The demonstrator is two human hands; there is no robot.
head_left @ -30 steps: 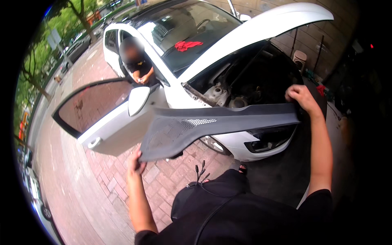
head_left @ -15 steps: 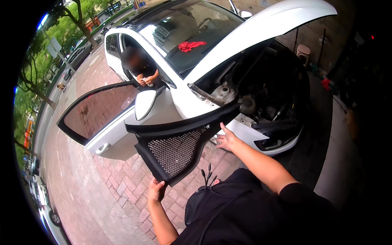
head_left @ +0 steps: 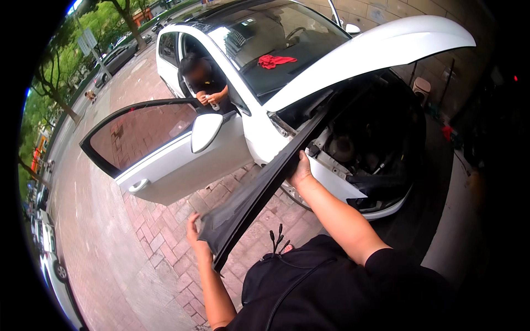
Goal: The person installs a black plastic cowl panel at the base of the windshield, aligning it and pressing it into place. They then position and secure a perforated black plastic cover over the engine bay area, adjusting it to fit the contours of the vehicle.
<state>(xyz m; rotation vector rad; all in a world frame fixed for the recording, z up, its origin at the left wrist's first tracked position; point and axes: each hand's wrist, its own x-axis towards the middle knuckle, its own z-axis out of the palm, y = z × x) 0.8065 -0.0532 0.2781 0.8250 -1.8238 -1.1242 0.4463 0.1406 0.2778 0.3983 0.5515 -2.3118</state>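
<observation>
A long black plastic cowl panel (head_left: pixel 262 193) slants across in front of me, seen nearly edge-on, its far end reaching over the engine bay (head_left: pixel 361 146) of a white car. My left hand (head_left: pixel 195 231) holds its near left end, fingers partly stretched along the edge. Around the middle of the panel my right hand (head_left: pixel 300 170) grips the lower edge; some of its fingers are hidden behind the plastic. The car's white hood (head_left: pixel 381 52) stands raised above the bay.
The front door (head_left: pixel 185 174) is swung out with its mirror (head_left: pixel 206 133) close beyond the panel. Another person (head_left: pixel 207 80) in dark clothes is at the door opening, holding a small light-coloured thing. A red cloth (head_left: pixel 276 61) lies on the windshield. Brick paving (head_left: pixel 171 240) lies below.
The panel has been tipped from showing its mesh face to nearly edge-on, its left end lower. My right hand has closed on its edge; my left hand has shifted left and up.
</observation>
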